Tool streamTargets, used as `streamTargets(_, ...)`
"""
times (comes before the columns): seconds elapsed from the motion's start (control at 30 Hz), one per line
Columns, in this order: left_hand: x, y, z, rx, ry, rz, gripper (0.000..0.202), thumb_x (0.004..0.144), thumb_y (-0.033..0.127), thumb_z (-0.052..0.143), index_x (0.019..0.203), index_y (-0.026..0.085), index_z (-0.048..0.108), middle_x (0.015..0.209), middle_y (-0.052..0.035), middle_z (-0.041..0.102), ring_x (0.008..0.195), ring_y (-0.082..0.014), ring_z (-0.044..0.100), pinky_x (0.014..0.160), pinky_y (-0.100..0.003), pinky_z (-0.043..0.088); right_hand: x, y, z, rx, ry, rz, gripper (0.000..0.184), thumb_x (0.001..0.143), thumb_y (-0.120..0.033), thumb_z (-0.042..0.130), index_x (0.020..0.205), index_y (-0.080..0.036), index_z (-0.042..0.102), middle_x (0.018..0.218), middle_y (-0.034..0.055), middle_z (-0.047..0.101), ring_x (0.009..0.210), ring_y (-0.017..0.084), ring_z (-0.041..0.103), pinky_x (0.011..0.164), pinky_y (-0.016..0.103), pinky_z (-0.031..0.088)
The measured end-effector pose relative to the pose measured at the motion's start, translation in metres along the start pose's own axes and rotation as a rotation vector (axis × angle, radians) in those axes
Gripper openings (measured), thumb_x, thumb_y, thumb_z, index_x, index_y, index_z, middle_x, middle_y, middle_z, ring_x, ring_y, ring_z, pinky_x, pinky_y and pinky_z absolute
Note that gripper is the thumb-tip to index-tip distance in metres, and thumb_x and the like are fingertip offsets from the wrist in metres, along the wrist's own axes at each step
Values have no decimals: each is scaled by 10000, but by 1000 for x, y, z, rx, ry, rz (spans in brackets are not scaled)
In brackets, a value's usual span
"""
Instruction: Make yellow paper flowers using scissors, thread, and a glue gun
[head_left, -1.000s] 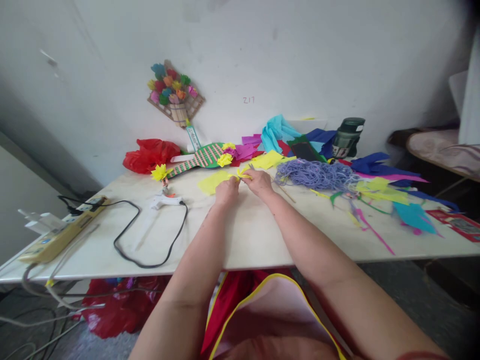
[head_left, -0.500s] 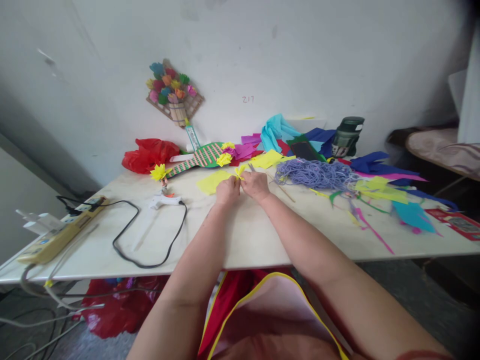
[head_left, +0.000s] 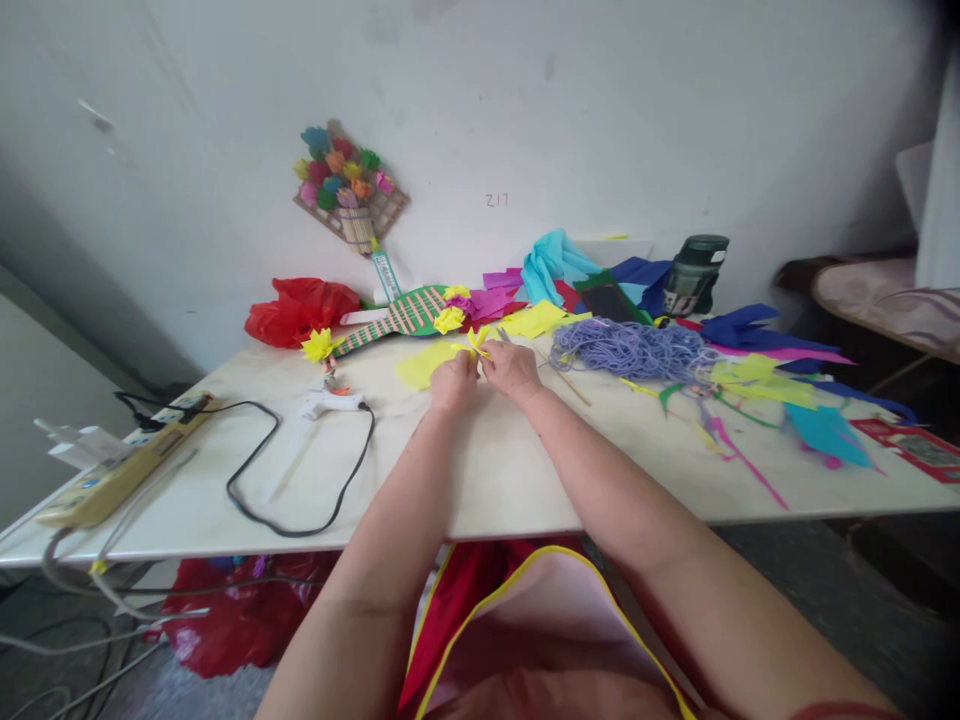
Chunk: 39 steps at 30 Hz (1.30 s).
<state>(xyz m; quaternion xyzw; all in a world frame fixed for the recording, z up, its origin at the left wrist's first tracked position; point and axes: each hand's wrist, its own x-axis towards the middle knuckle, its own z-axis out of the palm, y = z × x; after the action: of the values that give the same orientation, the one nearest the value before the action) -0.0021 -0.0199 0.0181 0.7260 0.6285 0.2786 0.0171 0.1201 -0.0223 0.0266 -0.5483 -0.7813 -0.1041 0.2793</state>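
My left hand [head_left: 454, 380] and my right hand [head_left: 511, 370] meet over the middle of the table, fingers closed in a pinch on a small piece of yellow crepe paper [head_left: 475, 343]. Its ends stick up and out above my fingertips; the part between the fingers is hidden. Just left of my left hand lies a flat yellow paper sheet [head_left: 417, 366]. Behind my hands rests a green guitar-shaped board [head_left: 417, 312] with pinkish strips across it and yellow paper flowers [head_left: 450, 319]. A thin stick [head_left: 574, 387] lies to the right of my right hand.
A white glue gun [head_left: 330, 402] with a black cord and a power strip [head_left: 124, 465] are on the left. Right of my hands lie a purple string bundle [head_left: 634, 348], coloured paper scraps and a dark green bottle [head_left: 696, 273]. A red plastic bag [head_left: 300, 310] sits by the wall.
The yellow paper between my fingers has shifted slightly, and its ends now spread wider to the left. Both hands stay nearly in place, still pinching it.
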Motion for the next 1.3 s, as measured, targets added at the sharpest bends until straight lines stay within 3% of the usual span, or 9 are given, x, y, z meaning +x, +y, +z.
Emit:
streamTargets(0.2, -2, 5, 1, 101, -36, 20, 295, 878, 353, 319, 922, 195, 564, 836, -98, 674, 808, -216, 616, 671, -294, 368, 1, 6, 5, -36, 44, -26, 236, 856, -235, 385, 936, -167, 595, 938, 79, 654, 882, 199, 558, 649, 276, 302)
streamTargets(0.37, -3, 9, 1, 67, -30, 65, 235, 817, 307, 385, 856, 186, 582, 812, -115, 655, 802, -236, 606, 670, -305, 372, 2, 8, 5, -66, 78, -19, 217, 841, -215, 398, 861, -139, 601, 851, 103, 655, 819, 201, 552, 628, 285, 287)
streamTargets(0.5, -2, 8, 0, -153, -40, 55, 157, 729, 228, 414, 729, 191, 566, 712, -70, 628, 755, -212, 581, 665, -290, 387, 2, 6, 6, -67, 121, -15, 208, 828, -192, 405, 823, -137, 606, 812, 103, 653, 790, 194, 544, 612, 284, 278)
streamTargets(0.6, 1, 3, 3, -476, -43, 56, 152, 686, 222, 395, 615, 185, 524, 600, -31, 577, 674, -179, 552, 650, -278, 410, 3, 4, 6, -62, 140, -18, 221, 828, -190, 402, 788, -136, 613, 797, 102, 651, 771, 191, 540, 598, 282, 273)
streamTargets(0.7, 3, -2, 9, -789, -33, 2, 158, 651, 229, 391, 591, 174, 527, 552, -18, 554, 611, -163, 543, 622, -273, 432, 4, 2, 5, -33, 129, -33, 230, 833, -196, 405, 787, -136, 623, 810, 99, 655, 775, 188, 543, 602, 275, 287)
streamTargets(0.8, 4, -3, 11, -969, -48, -87, 152, 611, 229, 413, 584, 162, 547, 528, -14, 544, 575, -155, 542, 598, -269, 448, 5, 1, 3, 21, 98, -54, 233, 839, -205, 412, 831, -142, 636, 849, 93, 660, 808, 190, 551, 632, 270, 320)
streamTargets(0.97, 2, -1, 5, -1103, -49, -158, 130, 579, 223, 441, 546, 150, 544, 520, -16, 543, 546, -145, 537, 576, -264, 457, 4, -1, 2, 139, 63, -83, 247, 832, -179, 422, 918, -156, 652, 933, 85, 660, 898, 188, 555, 734, 277, 384)
streamTargets(1.13, 1, -2, 5, -1191, 12, -160, 134, 609, 227, 466, 549, 139, 547, 532, -14, 543, 546, -132, 529, 582, -257, 456, 3, -3, 7, 263, 122, -90, 282, 810, -137, 435, 989, -176, 649, 1057, 72, 633, 982, 174, 544, 822, 279, 412)
streamTargets(1.3, 3, -5, 10, -1243, 94, -209, 266, 667, 385, 556, 602, 128, 574, 543, -3, 533, 557, -123, 528, 588, -259, 464, 1, -4, 11, 331, 148, -133, 303, 836, -170, 414, 1042, -190, 635, 1171, 82, 570, 1046, 179, 518, 848, 298, 423)
